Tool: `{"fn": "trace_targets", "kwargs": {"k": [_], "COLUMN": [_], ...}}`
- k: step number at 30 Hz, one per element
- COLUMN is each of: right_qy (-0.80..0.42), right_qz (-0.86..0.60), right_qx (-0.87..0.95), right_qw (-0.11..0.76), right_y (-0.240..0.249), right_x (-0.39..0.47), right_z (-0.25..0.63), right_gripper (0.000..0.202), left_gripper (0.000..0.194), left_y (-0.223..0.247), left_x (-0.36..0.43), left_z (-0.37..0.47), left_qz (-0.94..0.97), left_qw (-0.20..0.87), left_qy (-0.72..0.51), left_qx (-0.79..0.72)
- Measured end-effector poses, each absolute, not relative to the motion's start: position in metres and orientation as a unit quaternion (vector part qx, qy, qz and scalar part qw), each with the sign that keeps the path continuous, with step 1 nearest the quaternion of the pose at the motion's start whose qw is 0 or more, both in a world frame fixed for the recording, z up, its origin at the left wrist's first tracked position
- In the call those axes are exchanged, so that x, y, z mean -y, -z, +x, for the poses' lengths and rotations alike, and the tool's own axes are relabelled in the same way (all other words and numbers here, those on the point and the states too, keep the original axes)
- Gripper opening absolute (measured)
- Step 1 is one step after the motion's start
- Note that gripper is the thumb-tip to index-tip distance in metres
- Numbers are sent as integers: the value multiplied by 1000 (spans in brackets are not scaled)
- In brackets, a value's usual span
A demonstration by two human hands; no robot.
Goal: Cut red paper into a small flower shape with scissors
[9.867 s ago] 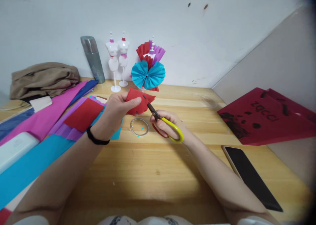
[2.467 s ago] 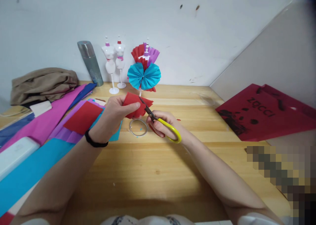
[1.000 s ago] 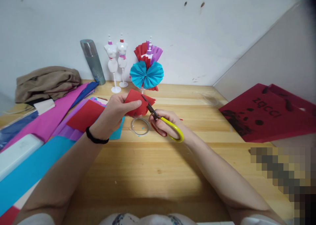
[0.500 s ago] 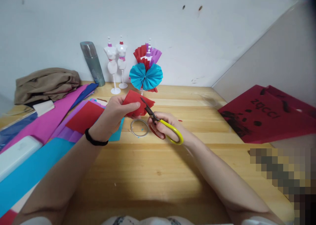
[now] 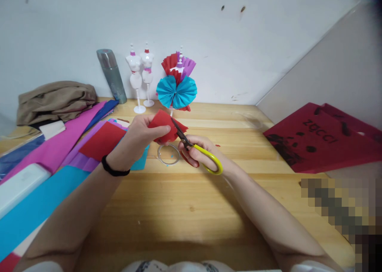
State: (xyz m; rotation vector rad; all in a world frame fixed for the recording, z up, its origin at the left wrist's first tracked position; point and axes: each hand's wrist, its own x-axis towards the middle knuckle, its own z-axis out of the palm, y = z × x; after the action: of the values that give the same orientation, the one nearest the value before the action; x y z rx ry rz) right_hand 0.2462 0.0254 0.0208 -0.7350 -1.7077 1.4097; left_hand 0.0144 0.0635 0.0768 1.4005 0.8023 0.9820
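Pinched in my left hand (image 5: 143, 131) is a folded piece of red paper (image 5: 162, 123), its thumb lying across the front. My right hand (image 5: 198, 146) grips scissors (image 5: 186, 142) with dark blades and yellow and red handles. The blades are parted and meet the right edge of the red paper, which looks jagged there. Below the paper, a ring of thin wire (image 5: 168, 154) lies on the wooden table (image 5: 191, 208). Behind stands a small white dress form wearing red and purple pleated paper and a blue paper bow (image 5: 176, 92).
Two bare white dress forms (image 5: 136, 81) and a grey-green flask (image 5: 112, 77) stand at the wall. Coloured paper sheets (image 5: 103, 140), a white box (image 5: 20, 188) and brown cloth (image 5: 56, 101) lie on the left. A dark red bag (image 5: 325, 138) is at the right.
The red paper has turned slightly in my left hand and its cut edge sits a little differently against the blades. Both hands have barely moved.
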Motion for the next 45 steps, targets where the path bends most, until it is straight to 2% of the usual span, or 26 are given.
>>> {"fn": "trace_targets", "kwargs": {"k": [9, 20, 45], "right_qy": [-554, -553, -550], "right_qz": [-281, -308, -307], "right_qx": [682, 683, 684], "right_qw": [386, 365, 368], "right_y": [-20, -21, -17], "right_x": [-28, -29, -29], "right_z": [248, 252, 251], "right_gripper": [55, 57, 52], "left_gripper": [20, 12, 14], "left_y": [-82, -97, -89], "left_x": [-62, -55, -62], "left_z": [12, 17, 10], "left_qz": [616, 615, 611], "left_qw": [566, 548, 568], "left_qy": [-398, -388, -372], "left_qx": [-377, -413, -409]}}
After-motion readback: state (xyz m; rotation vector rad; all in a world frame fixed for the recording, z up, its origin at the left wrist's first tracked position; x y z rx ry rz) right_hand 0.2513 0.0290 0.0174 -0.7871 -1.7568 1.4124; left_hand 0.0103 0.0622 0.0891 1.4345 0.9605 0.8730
